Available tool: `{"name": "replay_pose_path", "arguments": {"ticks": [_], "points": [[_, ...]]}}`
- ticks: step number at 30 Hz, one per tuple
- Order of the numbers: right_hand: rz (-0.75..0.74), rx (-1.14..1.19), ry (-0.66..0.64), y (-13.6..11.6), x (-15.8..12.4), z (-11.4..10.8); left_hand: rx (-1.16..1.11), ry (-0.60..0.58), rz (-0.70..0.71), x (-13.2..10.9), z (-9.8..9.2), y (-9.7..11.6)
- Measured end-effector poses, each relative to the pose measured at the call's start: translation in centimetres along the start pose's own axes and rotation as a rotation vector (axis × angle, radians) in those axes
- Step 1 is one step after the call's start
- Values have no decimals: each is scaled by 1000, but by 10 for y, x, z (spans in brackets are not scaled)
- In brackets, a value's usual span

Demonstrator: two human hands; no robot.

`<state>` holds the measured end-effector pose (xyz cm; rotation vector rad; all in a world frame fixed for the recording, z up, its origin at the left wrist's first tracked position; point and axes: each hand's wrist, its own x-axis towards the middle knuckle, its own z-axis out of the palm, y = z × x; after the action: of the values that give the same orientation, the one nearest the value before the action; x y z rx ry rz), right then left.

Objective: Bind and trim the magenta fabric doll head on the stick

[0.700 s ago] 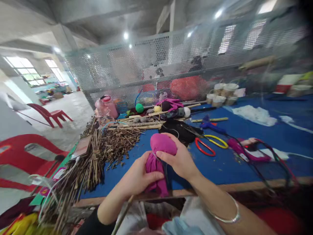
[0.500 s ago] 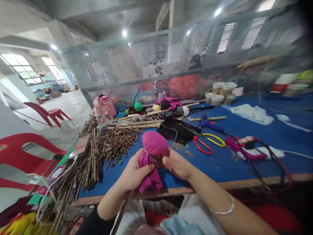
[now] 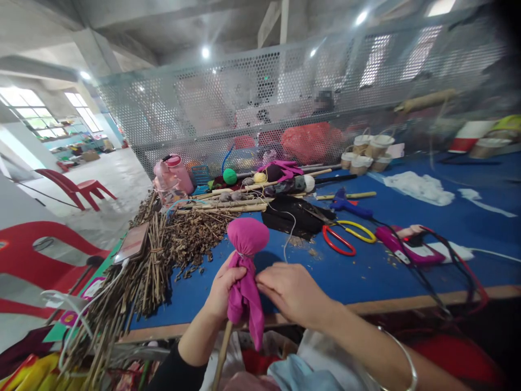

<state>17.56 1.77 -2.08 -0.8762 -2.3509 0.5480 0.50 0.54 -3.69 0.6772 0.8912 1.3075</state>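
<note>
A bright pink cloth (image 3: 248,237) is gathered over a rounded head on top of a wooden stick (image 3: 222,355). Pale string (image 3: 245,255) circles the neck below the bulge, and loose cloth drapes down the stick. My left hand (image 3: 224,282) is wrapped round the cloth and stick just under the tie, thumb across the front. Close to the right side of the cloth is my right hand (image 3: 291,288), back turned up, fingers pressed together. Its fingertips are partly hidden, so I cannot make out what they pinch.
Scissors (image 3: 350,237) with red and yellow handles lie beside black cloth (image 3: 295,217). A blue glue gun (image 3: 350,206) and a purple device (image 3: 407,247) with cables are to the right. Bundled dry stems (image 3: 157,266) and a phone (image 3: 134,243) lie left; perforated metal panels (image 3: 228,108) stand behind.
The cloth-topped stick has shifted slightly left, and more of the stick shows below. My right hand has come away from the tied neck, lower, and turned its back upward.
</note>
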Motion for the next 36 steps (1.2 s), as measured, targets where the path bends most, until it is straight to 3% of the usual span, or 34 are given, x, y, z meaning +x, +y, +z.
{"name": "replay_pose_path", "arguments": {"ticks": [2,4,7,9,10,12,15,19,22,23,25,27,29,31,34,36], "points": [[95,221,157,5,4,-11,45,-50,-9,1,1,2],[186,441,295,6,11,-22,145,-186,-25,0,2,6],[227,461,268,3,22,-30,453,-441,-66,-3,-5,20],[255,376,262,0,25,-29,765,-539,-89,-8,-15,36],[277,347,278,-1,26,-27,931,-534,-80,-10,-20,45],[323,303,315,-4,28,-23,1074,-358,56,-14,-26,60],[328,282,335,-10,31,-18,892,-162,238,-14,-17,64],[341,372,402,-15,33,-17,724,-380,172,-7,7,36],[332,658,408,-4,29,-12,656,-376,135,-5,13,17],[298,778,363,2,26,-10,617,-346,140,-5,12,14],[228,943,158,14,20,-6,545,-298,144,-5,8,14],[251,897,-82,21,12,-8,527,-266,143,-5,3,16],[339,727,-178,20,4,-18,556,-229,141,-4,-1,17],[380,605,-101,13,-3,-30,577,-210,135,-3,-4,16],[323,622,61,2,-8,-41,514,-227,124,-4,-4,11],[331,656,70,2,-8,-37,431,-224,121,-7,-4,10]]}}
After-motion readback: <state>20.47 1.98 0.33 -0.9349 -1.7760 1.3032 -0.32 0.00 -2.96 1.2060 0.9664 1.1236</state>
